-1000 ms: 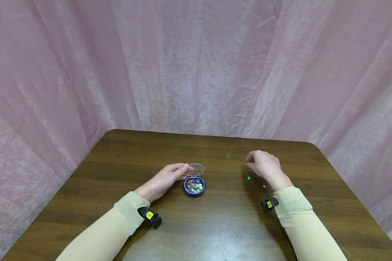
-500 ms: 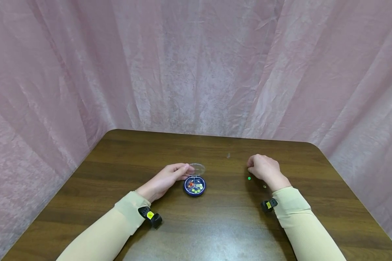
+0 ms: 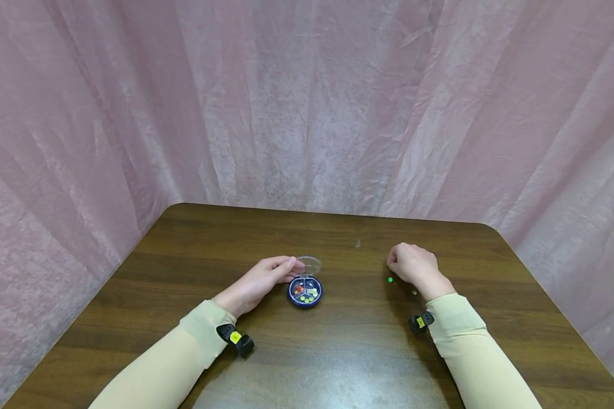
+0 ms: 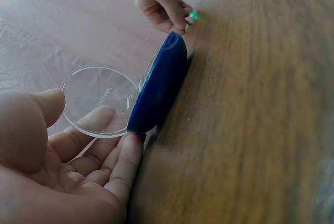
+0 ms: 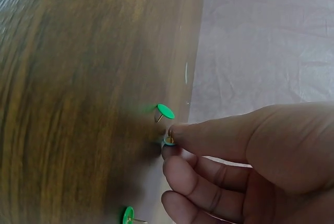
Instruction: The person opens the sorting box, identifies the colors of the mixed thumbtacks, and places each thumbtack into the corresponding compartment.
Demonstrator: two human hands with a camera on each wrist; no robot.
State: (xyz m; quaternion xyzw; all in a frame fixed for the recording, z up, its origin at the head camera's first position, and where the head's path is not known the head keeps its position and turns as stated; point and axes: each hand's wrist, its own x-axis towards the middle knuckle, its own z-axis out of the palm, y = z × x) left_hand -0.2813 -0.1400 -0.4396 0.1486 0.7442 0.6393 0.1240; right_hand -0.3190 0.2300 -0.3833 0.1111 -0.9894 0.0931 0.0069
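Observation:
A round blue pill case (image 3: 304, 301) stands on the table with its clear lid (image 4: 99, 96) raised. Its compartments hold red-orange, pale and yellow-green pieces, several of them. My left hand (image 3: 261, 279) holds the case at the lid, thumb by the rim and fingers behind it and against the blue base. Over to the right, my right hand (image 3: 414, 266) pinches a thumbtack (image 5: 169, 139) between thumb and index finger, its metal pin pointing up. Right beside those fingertips lies a green thumbtack (image 5: 166, 112); another green-rimmed thumbtack (image 5: 128, 215) lies nearer the wrist.
The brown wooden table (image 3: 337, 346) ends at a far edge, with a pink curtain (image 3: 307, 113) hanging behind. A small clear scrap (image 3: 357, 243) lies toward the back. Black wrist cameras sit below both hands.
My right hand has come down slightly toward me, its fingers closing on a thumbtack that earlier showed on the table below them. The left hand and the case have stayed put.

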